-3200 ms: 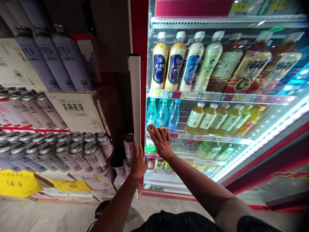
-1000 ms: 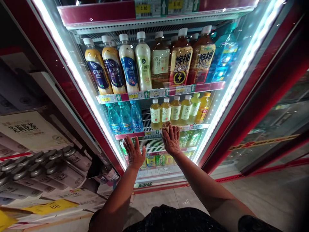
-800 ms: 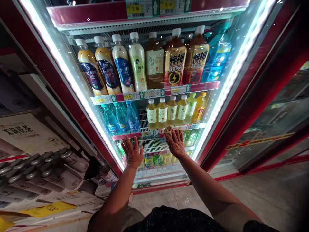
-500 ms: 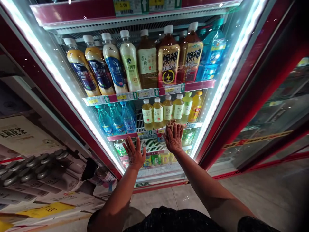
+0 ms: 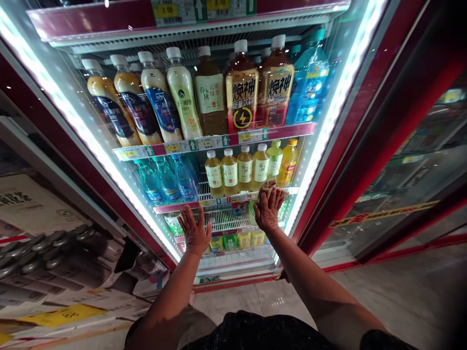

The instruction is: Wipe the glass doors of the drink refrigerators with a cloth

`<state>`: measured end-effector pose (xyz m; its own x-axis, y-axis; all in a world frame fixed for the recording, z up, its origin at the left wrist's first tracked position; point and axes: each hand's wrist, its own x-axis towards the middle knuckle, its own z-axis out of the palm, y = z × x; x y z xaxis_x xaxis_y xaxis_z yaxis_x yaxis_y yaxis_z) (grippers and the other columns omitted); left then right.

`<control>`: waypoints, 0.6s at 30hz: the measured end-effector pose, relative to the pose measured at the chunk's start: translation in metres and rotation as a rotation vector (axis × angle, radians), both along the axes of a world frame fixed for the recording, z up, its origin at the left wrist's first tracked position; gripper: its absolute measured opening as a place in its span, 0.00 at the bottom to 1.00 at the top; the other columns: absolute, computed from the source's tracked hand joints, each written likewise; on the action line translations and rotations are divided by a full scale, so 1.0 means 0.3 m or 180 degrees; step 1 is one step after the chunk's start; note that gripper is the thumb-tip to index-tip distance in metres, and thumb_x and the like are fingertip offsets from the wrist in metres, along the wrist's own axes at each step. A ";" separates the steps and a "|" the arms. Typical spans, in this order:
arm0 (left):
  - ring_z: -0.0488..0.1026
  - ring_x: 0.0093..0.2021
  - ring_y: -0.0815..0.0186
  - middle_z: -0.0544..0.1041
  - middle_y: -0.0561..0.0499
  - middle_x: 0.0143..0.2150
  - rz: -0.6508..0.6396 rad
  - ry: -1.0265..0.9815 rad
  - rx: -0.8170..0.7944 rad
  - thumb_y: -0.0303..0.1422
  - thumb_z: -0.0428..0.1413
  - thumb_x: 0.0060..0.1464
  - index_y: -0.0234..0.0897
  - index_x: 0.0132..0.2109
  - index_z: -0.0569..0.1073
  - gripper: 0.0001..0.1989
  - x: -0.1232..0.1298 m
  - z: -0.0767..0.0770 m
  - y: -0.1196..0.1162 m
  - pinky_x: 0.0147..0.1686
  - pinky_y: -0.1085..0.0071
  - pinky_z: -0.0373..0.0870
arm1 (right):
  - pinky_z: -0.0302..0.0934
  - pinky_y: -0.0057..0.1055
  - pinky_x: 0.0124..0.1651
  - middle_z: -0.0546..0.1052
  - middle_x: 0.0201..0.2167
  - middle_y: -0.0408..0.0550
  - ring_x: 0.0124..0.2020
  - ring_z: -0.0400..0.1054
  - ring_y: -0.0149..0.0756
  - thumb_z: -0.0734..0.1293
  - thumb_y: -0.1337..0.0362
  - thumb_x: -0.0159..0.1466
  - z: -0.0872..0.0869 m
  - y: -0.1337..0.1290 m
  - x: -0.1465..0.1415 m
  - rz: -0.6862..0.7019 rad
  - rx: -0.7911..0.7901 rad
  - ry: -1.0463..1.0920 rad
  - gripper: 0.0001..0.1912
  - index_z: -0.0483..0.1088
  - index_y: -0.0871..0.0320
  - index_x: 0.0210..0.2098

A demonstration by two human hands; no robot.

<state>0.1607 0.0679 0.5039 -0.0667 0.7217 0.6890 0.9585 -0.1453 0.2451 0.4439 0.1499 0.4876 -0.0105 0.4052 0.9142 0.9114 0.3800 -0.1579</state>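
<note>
My right hand [image 5: 268,211] presses a brown cloth [image 5: 272,188] flat against what looks like the glass door of a lit drinks cooler, near the right end of a shelf edge [image 5: 241,197]. The cloth shows above and around its fingertips. Fingers spread and holding nothing, my left hand [image 5: 197,233] is raised at the lower left of the cooler, in front of the lower shelves. Behind the hands stand small tea bottles [image 5: 230,170] and blue bottles [image 5: 186,180].
Larger bottles [image 5: 242,92] fill the upper cooler shelf. A red door frame [image 5: 365,160] runs along the right. Grey bottles [image 5: 65,257] and cartons stand at the left, and a tiled floor [image 5: 241,301] lies below.
My right hand and the cloth have moved right relative to the cooler shelf. The whole view has shifted slightly, with the cooler now further left. My left hand stays spread.
</note>
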 end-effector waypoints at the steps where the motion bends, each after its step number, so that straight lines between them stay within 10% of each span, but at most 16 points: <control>1: 0.24 0.78 0.39 0.30 0.37 0.80 0.0017 0.0009 0.0011 0.35 0.58 0.62 0.40 0.76 0.54 0.39 0.003 -0.002 0.001 0.71 0.30 0.39 | 0.33 0.72 0.73 0.26 0.80 0.53 0.79 0.21 0.59 0.63 0.62 0.68 -0.008 -0.003 0.011 0.0054 0.0040 -0.0085 0.43 0.41 0.50 0.78; 14: 0.20 0.77 0.37 0.22 0.35 0.79 0.0106 -0.0172 0.0004 0.40 0.57 0.63 0.37 0.78 0.43 0.45 0.060 -0.021 -0.003 0.71 0.31 0.36 | 0.33 0.76 0.72 0.23 0.79 0.57 0.79 0.20 0.60 0.58 0.61 0.71 0.034 0.026 0.215 -0.0106 0.0117 0.0184 0.41 0.36 0.57 0.78; 18: 0.20 0.77 0.37 0.22 0.34 0.79 0.0119 -0.0249 0.0026 0.41 0.57 0.63 0.36 0.78 0.39 0.47 0.078 -0.041 -0.003 0.72 0.32 0.36 | 0.35 0.74 0.72 0.26 0.80 0.55 0.79 0.22 0.60 0.60 0.61 0.70 -0.042 0.013 0.258 0.0019 -0.0082 0.0003 0.39 0.44 0.54 0.77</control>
<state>0.1841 0.0671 0.4915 -0.1474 0.7121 0.6865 0.9414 -0.1120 0.3183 0.5213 0.1537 0.4749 -0.0123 0.4286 0.9034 0.9089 0.3813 -0.1685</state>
